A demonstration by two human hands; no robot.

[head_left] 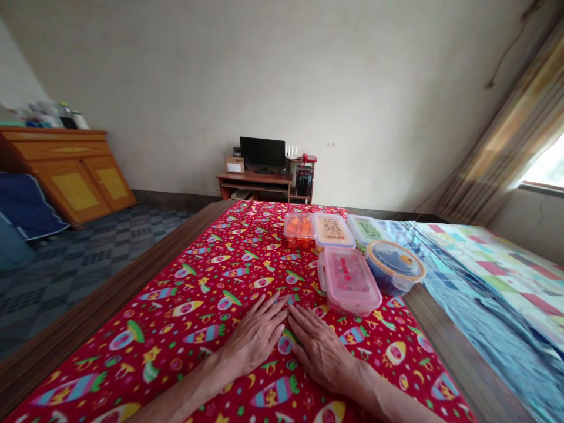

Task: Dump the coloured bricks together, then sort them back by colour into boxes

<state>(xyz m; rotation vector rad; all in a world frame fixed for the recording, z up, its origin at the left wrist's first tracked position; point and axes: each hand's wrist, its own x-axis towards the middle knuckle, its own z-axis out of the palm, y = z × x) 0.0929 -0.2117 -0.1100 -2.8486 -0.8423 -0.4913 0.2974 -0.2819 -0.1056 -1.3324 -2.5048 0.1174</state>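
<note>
My left hand (253, 338) and my right hand (321, 352) lie flat and palm down on a red patterned tablecloth (185, 305), their fingertips close together and holding nothing. Nearest to my right hand is a clear food box with a pink lid (350, 281), just beyond its fingertips and apart from them. A round container with an orange rim and dark contents (393, 267) stands to that box's right. Along the far row are a clear box of orange pieces (299, 230), a box with a yellowish lid (333, 230) and a box with a green-marked lid (365, 230).
The cloth covers a wooden table whose brown edges (458, 352) run along both sides. A rumpled blue sheet and patchwork quilt (497, 276) lie to the right. Beyond stand a computer desk (255, 179), a wooden cabinet (73, 176) and a curtained window (546, 167).
</note>
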